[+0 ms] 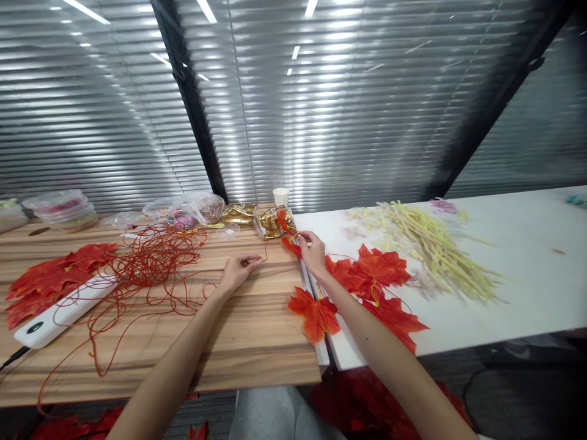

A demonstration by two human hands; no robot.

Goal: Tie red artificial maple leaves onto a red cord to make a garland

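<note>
Above the wooden table, my left hand (pixel 239 272) pinches a thin red cord (pixel 266 249) between thumb and fingertips. My right hand (pixel 312 252), over the seam between the two tables, is closed on a red maple leaf (pixel 291 246) near its yellowish stem. The cord runs up between the hands toward the leaf. More red leaves (pixel 381 267) lie on the white table beside my right forearm, and one leaf (pixel 315 313) lies across the seam. A large tangle of red cord (pixel 158 260) spreads left of my left hand.
On the wooden table (pixel 257 360), a white power strip (pixel 68 308) and red leaves (pixel 59 275) lie left. Plastic containers (pixel 62 211), gold packets (pixel 238 214) and a paper cup (pixel 280 197) line the back. Yellow strips (pixel 435 250) cover part of the white table (pixel 527 269).
</note>
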